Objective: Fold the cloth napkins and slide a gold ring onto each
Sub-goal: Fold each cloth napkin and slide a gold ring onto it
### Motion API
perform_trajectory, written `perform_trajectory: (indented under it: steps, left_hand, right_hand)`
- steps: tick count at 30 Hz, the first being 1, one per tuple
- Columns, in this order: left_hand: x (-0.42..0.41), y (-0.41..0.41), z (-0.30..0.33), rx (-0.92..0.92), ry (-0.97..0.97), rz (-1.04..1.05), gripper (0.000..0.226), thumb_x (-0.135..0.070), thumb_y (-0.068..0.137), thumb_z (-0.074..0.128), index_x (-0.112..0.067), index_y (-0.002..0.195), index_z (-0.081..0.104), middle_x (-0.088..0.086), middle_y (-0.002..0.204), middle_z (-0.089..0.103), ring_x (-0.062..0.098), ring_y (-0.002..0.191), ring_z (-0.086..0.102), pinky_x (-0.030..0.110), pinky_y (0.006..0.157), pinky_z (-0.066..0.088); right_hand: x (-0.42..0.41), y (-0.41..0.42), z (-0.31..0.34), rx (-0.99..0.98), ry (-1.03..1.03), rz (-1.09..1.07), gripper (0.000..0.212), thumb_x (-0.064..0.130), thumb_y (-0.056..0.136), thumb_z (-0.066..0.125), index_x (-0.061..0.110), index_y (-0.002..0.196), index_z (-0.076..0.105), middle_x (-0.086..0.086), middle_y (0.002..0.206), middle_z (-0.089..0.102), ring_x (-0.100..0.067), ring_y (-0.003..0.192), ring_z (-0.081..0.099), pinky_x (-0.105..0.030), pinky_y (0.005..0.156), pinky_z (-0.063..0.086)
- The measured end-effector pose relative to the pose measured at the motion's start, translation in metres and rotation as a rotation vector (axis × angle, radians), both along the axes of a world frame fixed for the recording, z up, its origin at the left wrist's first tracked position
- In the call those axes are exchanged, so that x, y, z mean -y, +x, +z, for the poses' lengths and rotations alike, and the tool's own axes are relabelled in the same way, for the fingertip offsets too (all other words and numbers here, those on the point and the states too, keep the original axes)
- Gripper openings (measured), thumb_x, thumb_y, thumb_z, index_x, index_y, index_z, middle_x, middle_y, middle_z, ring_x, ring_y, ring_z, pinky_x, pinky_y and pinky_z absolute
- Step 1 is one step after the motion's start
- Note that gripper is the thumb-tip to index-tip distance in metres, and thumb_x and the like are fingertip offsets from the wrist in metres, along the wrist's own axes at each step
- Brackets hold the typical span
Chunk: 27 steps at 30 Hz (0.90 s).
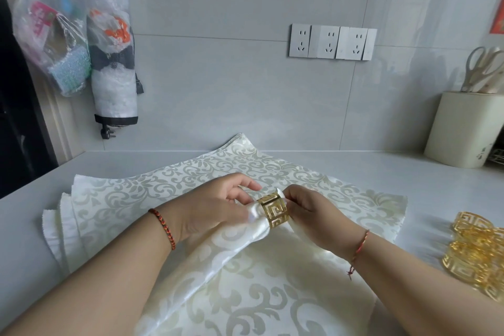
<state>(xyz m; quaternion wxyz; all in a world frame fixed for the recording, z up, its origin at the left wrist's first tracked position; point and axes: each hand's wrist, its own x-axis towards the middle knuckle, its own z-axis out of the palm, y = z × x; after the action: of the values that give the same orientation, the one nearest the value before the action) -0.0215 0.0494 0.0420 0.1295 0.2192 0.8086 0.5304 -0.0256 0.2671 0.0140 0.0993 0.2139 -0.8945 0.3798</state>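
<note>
Head view: left hand (218, 207) pinches the gathered end of the glossy cream damask napkin (240, 243); right hand (313, 215) grips the gold fretwork metal ring (273, 212), already partway over that end, above the stack of flat cream scroll-patterned napkins (131, 196) on the pale grey desk (409, 172). Risks, judged: satin looks slick, so the bunch may slip back out or splay; cut-out edges might snag threads. Spare gold rings (474, 251) heaped right; rigid, openwork.
</note>
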Motion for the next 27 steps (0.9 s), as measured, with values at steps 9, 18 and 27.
perform_trajectory:
  steps: [9,18,27]
  left_hand:
    - [-0.013,-0.001,-0.002,-0.091,-0.211,0.078,0.057,-0.059,0.072,0.071,-0.003,0.071,0.060,0.001,0.061,0.045,0.008,0.052,0.039,0.019,0.050,0.029]
    - [0.010,-0.004,0.002,-0.114,-0.310,0.038,0.045,-0.070,0.060,0.066,-0.025,0.064,0.065,-0.013,0.055,0.052,0.003,0.052,0.046,0.017,0.052,0.035]
    - [0.012,-0.007,-0.004,-0.104,-0.272,-0.006,0.051,-0.068,0.055,0.073,-0.025,0.083,0.076,-0.012,0.066,0.064,0.002,0.058,0.051,0.016,0.056,0.036]
  right_hand:
    - [0.000,0.002,0.001,0.049,-0.023,-0.008,0.024,0.029,0.097,0.050,0.020,0.075,0.052,0.012,0.060,0.047,0.002,0.048,0.041,-0.012,0.047,0.034]
    - [-0.010,0.001,0.008,0.099,-0.147,-0.045,0.026,0.028,0.095,0.053,0.008,0.079,0.055,0.014,0.054,0.045,-0.004,0.049,0.037,-0.018,0.048,0.032]
    - [-0.017,0.005,0.008,-0.005,-0.061,0.069,0.014,0.048,0.087,0.055,0.040,0.098,0.050,0.012,0.092,0.062,-0.001,0.080,0.059,-0.021,0.076,0.047]
